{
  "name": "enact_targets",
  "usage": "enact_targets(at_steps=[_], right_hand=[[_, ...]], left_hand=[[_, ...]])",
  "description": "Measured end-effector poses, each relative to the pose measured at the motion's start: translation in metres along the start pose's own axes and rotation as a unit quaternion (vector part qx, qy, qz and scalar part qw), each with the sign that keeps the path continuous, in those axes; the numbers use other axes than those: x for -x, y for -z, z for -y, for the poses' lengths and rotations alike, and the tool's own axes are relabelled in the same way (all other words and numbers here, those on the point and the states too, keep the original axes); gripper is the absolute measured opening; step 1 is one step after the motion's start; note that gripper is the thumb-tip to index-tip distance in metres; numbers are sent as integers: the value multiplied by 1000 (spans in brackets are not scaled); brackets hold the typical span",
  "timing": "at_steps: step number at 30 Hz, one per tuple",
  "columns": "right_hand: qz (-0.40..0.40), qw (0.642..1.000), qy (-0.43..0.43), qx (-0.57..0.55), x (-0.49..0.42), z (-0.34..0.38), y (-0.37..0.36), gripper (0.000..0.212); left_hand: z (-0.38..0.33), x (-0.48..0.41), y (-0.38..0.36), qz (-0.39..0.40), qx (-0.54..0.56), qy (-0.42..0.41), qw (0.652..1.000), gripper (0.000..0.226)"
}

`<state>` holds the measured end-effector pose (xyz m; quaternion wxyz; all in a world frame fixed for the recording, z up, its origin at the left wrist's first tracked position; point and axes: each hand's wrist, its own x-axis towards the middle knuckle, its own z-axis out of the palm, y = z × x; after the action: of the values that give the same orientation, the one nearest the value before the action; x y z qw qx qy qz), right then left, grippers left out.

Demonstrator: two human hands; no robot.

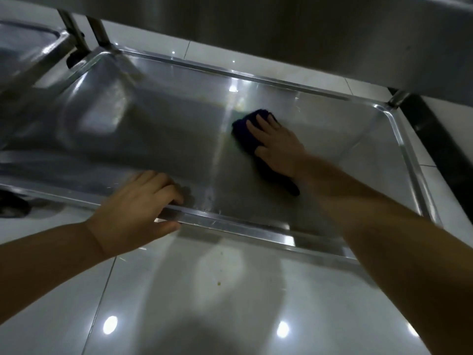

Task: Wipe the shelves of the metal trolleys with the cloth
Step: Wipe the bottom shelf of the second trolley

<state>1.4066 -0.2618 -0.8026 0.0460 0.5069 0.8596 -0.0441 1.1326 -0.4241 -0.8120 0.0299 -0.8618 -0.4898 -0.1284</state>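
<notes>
A low steel trolley shelf (158, 139) with a raised rim fills the middle of the view. A dark blue cloth (243, 131) lies flat on its right half. My right hand (276, 147) presses down on the cloth with straight, spread fingers. My left hand (138, 203) grips the shelf's near rim, fingers curled over the edge and thumb underneath. Part of the cloth trails out below my right palm toward the near rim.
The trolley's upper shelf (307, 26) overhangs the top of the view. Two upright posts (99, 32) rise at the far left corner, one post (396, 98) at the far right. A second trolley's shelf (28, 47) sits at the left. Glossy white floor tiles (204, 303) lie below.
</notes>
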Motion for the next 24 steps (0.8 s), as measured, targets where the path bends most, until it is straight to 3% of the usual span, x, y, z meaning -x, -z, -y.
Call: enact_targets(at_steps=[3, 6, 11, 13, 16, 20, 22, 24], right_hand=[[19, 995, 91, -32, 70, 35, -14, 70], [47, 979, 173, -100, 119, 60, -21, 59], [57, 976, 181, -104, 98, 56, -13, 62], [30, 986, 150, -61, 63, 44, -10, 68], [6, 999, 39, -26, 2, 20, -3, 64], [18, 998, -57, -5, -48, 3, 3, 60], [31, 997, -67, 4, -49, 8, 1, 61], [25, 996, -83, -11, -36, 22, 1, 63]], left_hand=[[0, 2, -4, -10, 5, -31, 999, 29], [1, 3, -4, -25, 0, -52, 998, 30], [4, -2, -1, -32, 10, -87, 996, 28], [5, -3, -1, -25, 4, -111, 993, 28], [14, 1, 3, -29, -16, -151, 988, 37], [45, 16, 20, -34, -14, -172, 984, 70], [61, 23, 24, -28, -12, -183, 983, 70], [66, 28, 23, -42, -17, -195, 980, 54]])
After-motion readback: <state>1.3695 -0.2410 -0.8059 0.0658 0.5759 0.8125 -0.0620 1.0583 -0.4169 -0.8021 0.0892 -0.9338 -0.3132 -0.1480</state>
